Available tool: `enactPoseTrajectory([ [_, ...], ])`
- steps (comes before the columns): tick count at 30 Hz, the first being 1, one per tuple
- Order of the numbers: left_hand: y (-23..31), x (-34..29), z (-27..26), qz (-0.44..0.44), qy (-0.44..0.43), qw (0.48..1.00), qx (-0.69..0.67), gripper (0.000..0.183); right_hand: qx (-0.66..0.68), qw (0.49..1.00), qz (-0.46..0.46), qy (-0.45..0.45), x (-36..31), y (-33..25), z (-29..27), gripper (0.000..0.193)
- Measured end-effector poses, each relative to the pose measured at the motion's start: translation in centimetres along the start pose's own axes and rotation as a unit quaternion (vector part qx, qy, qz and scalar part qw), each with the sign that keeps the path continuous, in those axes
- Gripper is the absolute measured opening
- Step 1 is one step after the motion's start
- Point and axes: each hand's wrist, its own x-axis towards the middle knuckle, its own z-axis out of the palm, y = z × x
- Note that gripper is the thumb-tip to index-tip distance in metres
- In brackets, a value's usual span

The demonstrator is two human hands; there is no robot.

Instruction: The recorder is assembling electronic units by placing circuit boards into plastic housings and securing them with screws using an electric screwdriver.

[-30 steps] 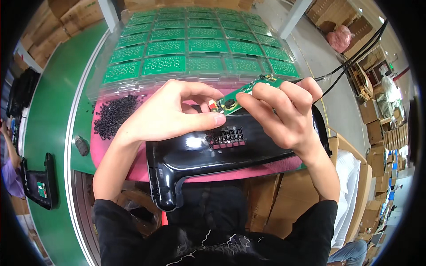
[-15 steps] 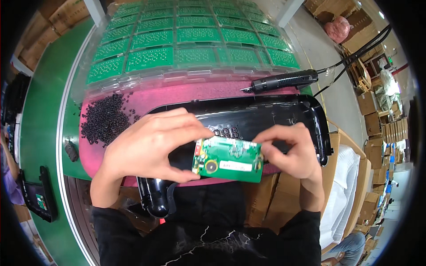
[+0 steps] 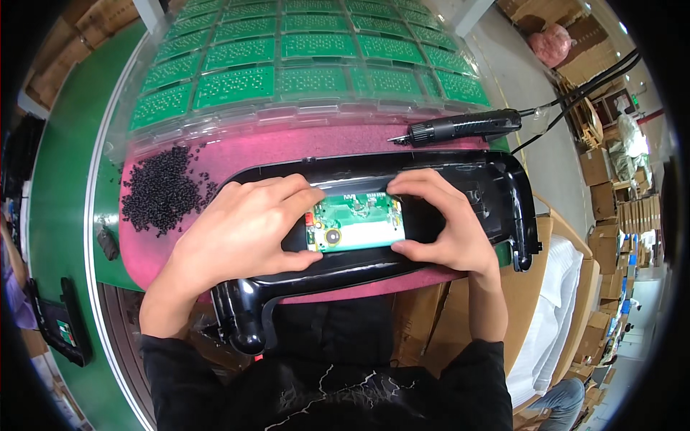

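Note:
A green circuit board [image 3: 359, 219] with a round buzzer-like part lies level over the middle of a glossy black plastic housing [image 3: 302, 284]. My left hand [image 3: 248, 226] grips the board's left end, thumb at the near edge and fingers at the far edge. On the opposite end, my right hand [image 3: 445, 226] pinches the board the same way. Whether the board touches the housing's floor cannot be made out. The housing rests on a pink mat [image 3: 316, 140], its left arm sticking out over the mat's near edge.
Beyond the mat, clear plastic trays [image 3: 237, 108] hold several green boards. A pile of small black screws [image 3: 162, 190] lies at the left. A black electric screwdriver [image 3: 460, 129] with a cable lies behind the housing. To the right stands a cardboard box [image 3: 578, 287] with white wrapping.
The board has moved away from me and down over the housing, turning level. My right hand has shifted from its right corner to grip both edges.

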Motion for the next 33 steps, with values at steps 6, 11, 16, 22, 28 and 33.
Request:
enactPoseTrajectory([
  [6,0.6,0.2,0.6,0.001,0.038,0.998,0.057,0.059,-0.034,0.999,0.029,0.016,0.1,0.5,0.5,0.061],
  [11,0.8,0.3,0.7,-0.014,0.028,0.998,0.057,0.058,-0.049,0.998,0.027,0.014,0.1,0.4,0.7,0.061],
  [16,1.0,0.4,0.8,-0.016,0.025,0.998,0.051,0.058,-0.054,0.998,0.028,0.017,-0.1,0.5,0.7,0.061],
  [22,0.9,0.3,0.9,-0.011,0.030,0.998,0.050,0.058,-0.059,0.998,0.028,0.017,-0.2,0.3,0.7,0.061],
  [28,1.0,0.1,0.8,-0.014,0.020,0.998,0.062,0.058,-0.071,0.997,0.024,-0.004,0.0,-0.2,0.4,0.060],
  [33,0.6,-0.6,0.3,0.008,0.008,0.997,0.071,0.065,-0.073,0.996,0.047,-0.005,0.1,-1.5,0.5,0.069],
])
